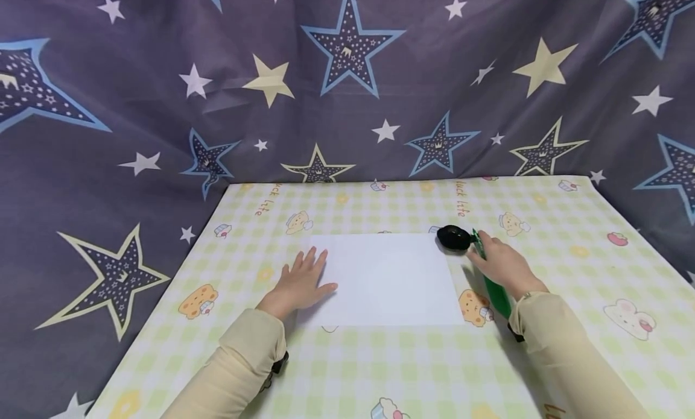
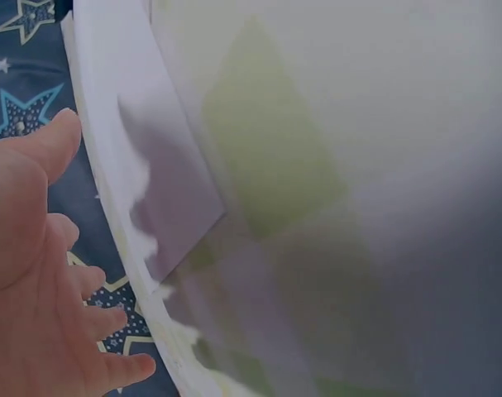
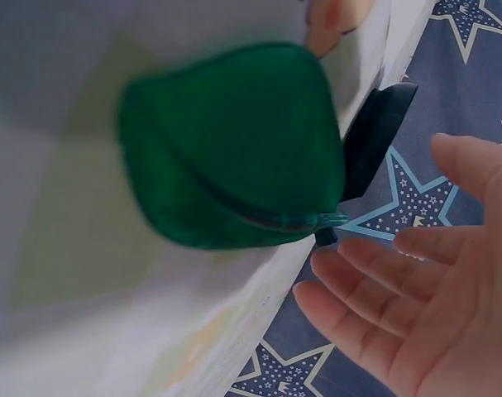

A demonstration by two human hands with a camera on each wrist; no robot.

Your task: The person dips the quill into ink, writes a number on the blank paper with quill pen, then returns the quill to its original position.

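A blank white sheet of paper (image 1: 382, 280) lies on the checked tablecloth. My left hand (image 1: 301, 283), fingers spread, is over the sheet's left edge, and in the left wrist view the hand (image 2: 35, 265) casts a shadow on the paper. Beyond the paper's right edge is an object with a glossy black rounded end (image 1: 453, 237) and a flat green part (image 1: 496, 295), which the right wrist view shows as a wide green panel (image 3: 242, 141) with a curved ridge. My right hand (image 1: 505, 265) is beside it, fingers extended, fingertips close to the green part.
The tablecloth (image 1: 347, 371) has a printed pattern of bears and cupcakes. Behind the table's far edge hangs a dark curtain (image 1: 244, 123) with stars. Small black devices sit under both wrists, beneath the beige sleeves (image 1: 570, 352).
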